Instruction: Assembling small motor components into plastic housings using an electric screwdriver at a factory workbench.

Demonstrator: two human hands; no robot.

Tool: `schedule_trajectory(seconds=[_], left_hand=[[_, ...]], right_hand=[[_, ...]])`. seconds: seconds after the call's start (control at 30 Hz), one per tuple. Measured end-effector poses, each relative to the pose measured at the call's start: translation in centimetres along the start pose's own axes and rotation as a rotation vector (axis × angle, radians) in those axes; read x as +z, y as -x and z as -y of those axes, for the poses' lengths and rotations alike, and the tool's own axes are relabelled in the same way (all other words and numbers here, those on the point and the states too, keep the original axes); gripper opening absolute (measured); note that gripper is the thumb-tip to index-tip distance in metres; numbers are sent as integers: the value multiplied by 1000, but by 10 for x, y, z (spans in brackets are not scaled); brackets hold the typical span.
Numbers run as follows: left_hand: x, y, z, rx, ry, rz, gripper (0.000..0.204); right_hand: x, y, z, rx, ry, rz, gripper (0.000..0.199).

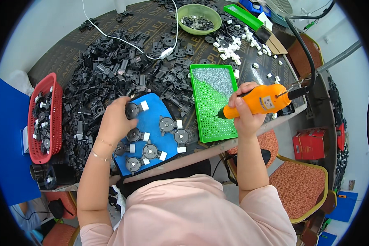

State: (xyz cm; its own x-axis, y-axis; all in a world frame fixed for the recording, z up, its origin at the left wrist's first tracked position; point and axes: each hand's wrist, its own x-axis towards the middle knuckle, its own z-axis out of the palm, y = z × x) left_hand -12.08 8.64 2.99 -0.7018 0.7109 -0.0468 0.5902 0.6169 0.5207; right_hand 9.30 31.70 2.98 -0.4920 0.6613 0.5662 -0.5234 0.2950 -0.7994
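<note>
My left hand (115,118) is at the far left corner of a blue mat (156,107). Its thumb and fingers are closed around a black round part with a white tab (132,110). Several similar parts lie on the mat, among them one black disc (167,124) near the right side. In my right hand (248,117) is an orange electric screwdriver (260,100), its dark tip pointing left over a green perforated tray (214,138). Small silvery screws (217,78) are heaped in the tray's far part.
Loose black plastic parts (110,65) cover the table's left and middle. A red basket (57,123) of assembled pieces stands far left. A light green bowl (199,29), white pieces (233,49) and a white cable (129,42) are at the back. Chairs (299,188) stand on the right.
</note>
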Motion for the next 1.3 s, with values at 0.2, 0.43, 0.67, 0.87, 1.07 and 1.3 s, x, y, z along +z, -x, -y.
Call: schedule_trajectory(seconds=[0.2,0.43,0.67,0.87,1.07,1.3], left_hand=[[-5,43,-35,275,79,269,52],[24,53,-42,414,-4,337,40],[27,42,-40,436,-35,405,44],[23,28,-39,486,-57,531,51],[35,20,-39,596,-140,554,55],[34,4,-29,774,-215,610,57]], right_hand=[[5,5,4,48,-37,3,26],[4,5,-3,30,16,8,25],[7,5,1,47,-60,3,23],[6,7,0,36,36,15,23],[11,2,12,-5,-28,-35,24],[15,2,17,-12,-85,1,25]])
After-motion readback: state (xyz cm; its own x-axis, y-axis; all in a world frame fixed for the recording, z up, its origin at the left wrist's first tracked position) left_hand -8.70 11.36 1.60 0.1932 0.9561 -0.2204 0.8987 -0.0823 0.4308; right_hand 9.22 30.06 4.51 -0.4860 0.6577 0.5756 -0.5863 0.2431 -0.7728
